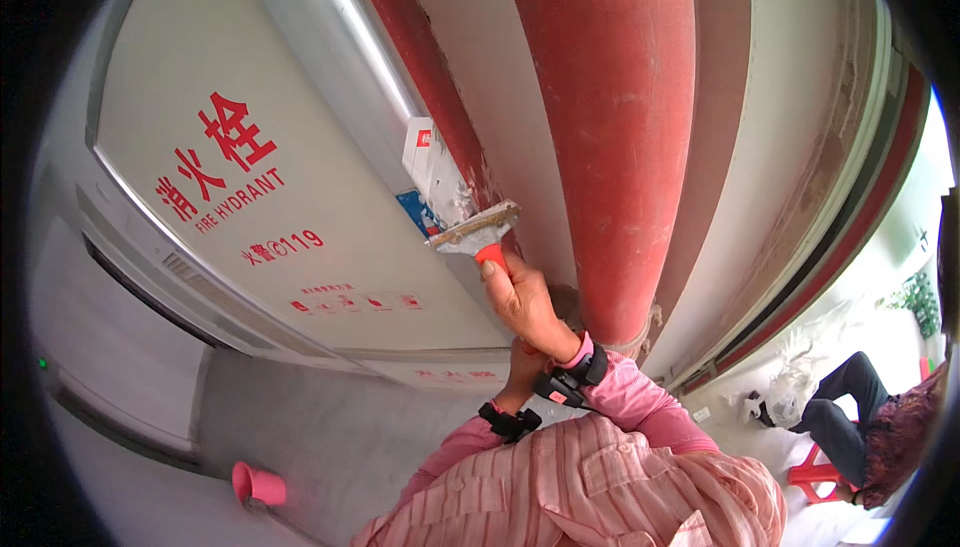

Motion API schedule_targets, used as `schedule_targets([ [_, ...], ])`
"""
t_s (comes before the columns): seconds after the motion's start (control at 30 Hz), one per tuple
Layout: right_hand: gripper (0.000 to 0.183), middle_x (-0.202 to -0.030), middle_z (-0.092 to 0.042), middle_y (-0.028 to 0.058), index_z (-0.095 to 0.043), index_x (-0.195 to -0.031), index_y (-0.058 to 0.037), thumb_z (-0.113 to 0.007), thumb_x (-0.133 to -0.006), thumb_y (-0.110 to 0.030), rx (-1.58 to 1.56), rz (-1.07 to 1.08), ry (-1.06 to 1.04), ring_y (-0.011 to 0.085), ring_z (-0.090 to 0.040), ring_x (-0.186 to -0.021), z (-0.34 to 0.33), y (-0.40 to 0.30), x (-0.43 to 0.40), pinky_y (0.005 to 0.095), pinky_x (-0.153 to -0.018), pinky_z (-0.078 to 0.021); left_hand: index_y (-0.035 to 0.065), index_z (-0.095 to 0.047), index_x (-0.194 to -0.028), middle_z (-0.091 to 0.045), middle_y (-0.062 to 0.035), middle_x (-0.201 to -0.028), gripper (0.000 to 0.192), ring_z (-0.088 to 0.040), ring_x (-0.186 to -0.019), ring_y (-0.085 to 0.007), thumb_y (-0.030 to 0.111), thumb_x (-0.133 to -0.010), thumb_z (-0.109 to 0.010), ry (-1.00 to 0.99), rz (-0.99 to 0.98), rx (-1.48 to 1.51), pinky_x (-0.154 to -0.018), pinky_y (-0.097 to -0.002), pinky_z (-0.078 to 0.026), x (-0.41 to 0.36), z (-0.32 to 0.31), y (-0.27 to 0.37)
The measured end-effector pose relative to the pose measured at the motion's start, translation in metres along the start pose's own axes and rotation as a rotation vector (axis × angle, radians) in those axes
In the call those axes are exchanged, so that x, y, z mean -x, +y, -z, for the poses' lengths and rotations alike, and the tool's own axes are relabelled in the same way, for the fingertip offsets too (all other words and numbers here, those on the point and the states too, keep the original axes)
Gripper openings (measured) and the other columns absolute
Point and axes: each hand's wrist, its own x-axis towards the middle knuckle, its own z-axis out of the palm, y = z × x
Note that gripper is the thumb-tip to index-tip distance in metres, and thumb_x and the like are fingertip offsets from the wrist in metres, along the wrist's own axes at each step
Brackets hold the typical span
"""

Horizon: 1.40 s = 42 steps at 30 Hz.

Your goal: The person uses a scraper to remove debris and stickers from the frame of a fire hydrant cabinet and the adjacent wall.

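Observation:
My right hand (pixel 525 303) is closed around the red handle of a metal scraper (pixel 474 230). The scraper's wide blade lies against the lower end of a torn white sticker (pixel 437 172) on the edge of a fire hydrant cabinet. A small blue sticker (pixel 418 211) sits beside it, partly behind the blade. My left hand (pixel 523 368) is below and behind the right wrist; its fingers are mostly hidden. Both wrists wear black straps. The cabinet door (pixel 330 157) bears red writing.
A thick red pipe (pixel 622 134) runs down close to my right hand. On the floor at lower left stands a pink bucket (pixel 259 484). At the right, a person (pixel 862 419) sits on a red stool (pixel 814 474) near crumpled clear plastic (pixel 791 389).

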Motion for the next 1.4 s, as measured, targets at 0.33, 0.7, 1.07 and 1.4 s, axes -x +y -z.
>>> schedule_targets([
  [0.33,0.025,-0.063,-0.046,0.0037,-0.057,-0.092,-0.0011,-0.052,-0.090,-0.025,-0.079,-0.077,-0.057,0.0109,-0.043,-0.061,0.000,-0.006,0.000,0.0292,-0.055,-0.0400,0.0054,-0.059,-0.064,-0.056,-0.0003,-0.053,0.025,-0.053,-0.047,-0.0086,0.026,-0.076,-0.068,-0.042,0.052,0.184,-0.042,-0.0234,-0.037,-0.001,0.003,-0.008],
  [0.7,0.025,-0.063,-0.044,-0.0021,-0.054,-0.087,-0.0029,-0.048,-0.092,-0.027,-0.078,-0.097,-0.049,0.0060,-0.040,-0.059,-0.006,-0.015,0.001,0.0241,-0.052,-0.0351,0.0040,-0.059,-0.065,-0.055,-0.0008,-0.051,0.022,-0.052,-0.046,-0.0089,0.023,-0.075,-0.066,-0.015,0.026,0.083,-0.042,-0.0246,-0.037,0.003,0.012,-0.023],
  [1.07,0.028,-0.066,-0.046,0.0024,-0.057,-0.094,-0.0002,-0.048,-0.092,-0.026,-0.023,-0.159,-0.045,0.0092,-0.043,-0.065,-0.010,-0.010,0.003,0.0271,-0.056,-0.0392,0.0030,-0.060,-0.071,-0.056,-0.0023,-0.055,0.025,-0.054,-0.050,-0.0095,0.026,-0.075,-0.067,-0.055,0.012,0.066,-0.045,-0.0267,-0.039,0.004,0.014,-0.006],
  [1.4,0.030,-0.057,-0.042,-0.0066,-0.051,-0.079,-0.0051,-0.045,-0.094,-0.030,-0.133,-0.074,-0.013,0.0016,-0.036,-0.049,-0.019,-0.015,0.004,0.0192,-0.042,-0.0283,0.0044,-0.059,-0.068,-0.055,0.0006,-0.055,0.020,-0.051,-0.049,-0.0084,0.020,-0.076,-0.067,-0.143,0.230,0.040,-0.044,-0.0239,-0.037,0.009,0.023,-0.001],
])
